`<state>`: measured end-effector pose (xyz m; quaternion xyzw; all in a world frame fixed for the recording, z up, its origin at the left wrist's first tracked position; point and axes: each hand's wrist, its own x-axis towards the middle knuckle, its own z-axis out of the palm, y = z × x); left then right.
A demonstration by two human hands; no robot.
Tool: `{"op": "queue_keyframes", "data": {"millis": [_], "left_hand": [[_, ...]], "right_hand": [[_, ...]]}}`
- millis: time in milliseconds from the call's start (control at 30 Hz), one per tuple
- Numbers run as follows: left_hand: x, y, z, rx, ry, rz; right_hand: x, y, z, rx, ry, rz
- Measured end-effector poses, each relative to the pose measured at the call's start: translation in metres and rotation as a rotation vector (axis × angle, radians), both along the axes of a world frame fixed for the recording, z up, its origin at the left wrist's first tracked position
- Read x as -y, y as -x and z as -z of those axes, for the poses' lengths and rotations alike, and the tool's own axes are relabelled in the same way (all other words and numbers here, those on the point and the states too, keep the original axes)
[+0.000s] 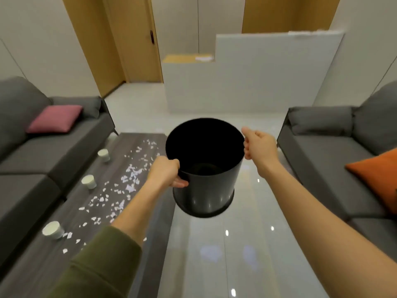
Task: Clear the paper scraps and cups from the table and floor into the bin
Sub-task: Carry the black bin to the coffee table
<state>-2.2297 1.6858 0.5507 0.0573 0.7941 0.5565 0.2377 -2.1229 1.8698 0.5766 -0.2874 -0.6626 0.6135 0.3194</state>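
A round black bin (206, 192) hangs in the air over the glossy floor, its mouth tilted toward me and its inside dark. My left hand (166, 173) grips its near left rim. My right hand (258, 145) holds the right rim with curled fingers. Left of the bin stands a dark wood-grain low table (120, 244). Several white paper scraps (129, 181) lie scattered along it. Three white paper cups stand near its left edge: a far cup (104, 154), a middle cup (89, 181) and a near cup (52, 230).
A grey sofa (25, 160) with a pink cushion (55, 121) runs along the table's left side. Another grey sofa (335, 151) with an orange cushion (378, 175) stands at the right. Between them lies pale tiled floor (236, 254). A white partition (247, 82) stands behind.
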Motion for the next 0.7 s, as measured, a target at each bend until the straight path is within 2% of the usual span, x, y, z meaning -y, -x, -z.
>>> {"op": "queue_keyframes", "data": {"millis": [167,367,700], "left_hand": [[-0.036,0.047,0.079,0.026,0.072,-0.008],[-0.067,0.063,0.194,0.031,0.090,-0.001],[-0.078,0.045,0.422,0.267,0.098,-0.146]], "right_hand": [[-0.028,0.053,0.070,0.096,0.069,0.002],[-0.046,0.084,0.181,0.208,0.155,-0.023],[-0.079,0.082,0.380,0.423,0.179,0.053]]}}
